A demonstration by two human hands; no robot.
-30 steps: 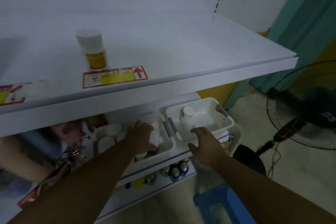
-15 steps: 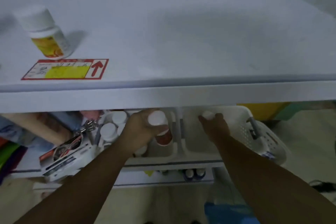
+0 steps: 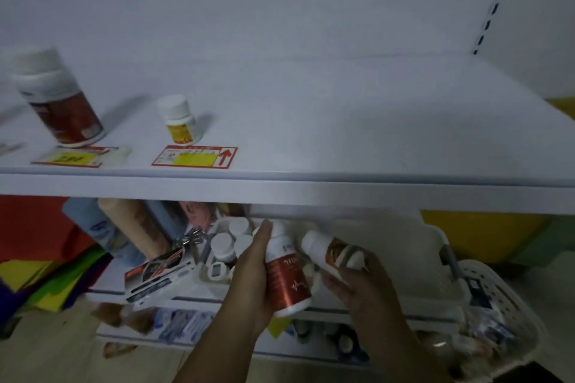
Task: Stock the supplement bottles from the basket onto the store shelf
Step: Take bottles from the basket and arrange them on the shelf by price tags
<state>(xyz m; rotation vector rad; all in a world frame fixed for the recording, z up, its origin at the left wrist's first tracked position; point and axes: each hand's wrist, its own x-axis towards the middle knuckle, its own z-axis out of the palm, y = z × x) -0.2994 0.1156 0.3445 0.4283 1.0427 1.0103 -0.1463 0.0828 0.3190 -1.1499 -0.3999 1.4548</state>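
Red-labelled bottle [image 3: 287,278] in left grip [image 3: 252,284] | brown-labelled bottle [image 3: 330,253] in right grip [image 3: 361,286]

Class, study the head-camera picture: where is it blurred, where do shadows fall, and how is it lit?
Head view: dim, bluish light; the large bottle on the shelf is motion-smeared, the small bottle sharper, both throwing soft shadows rightward; the basket at lower right is blurred; the slotted upright leans, likely wide-angle distortion.
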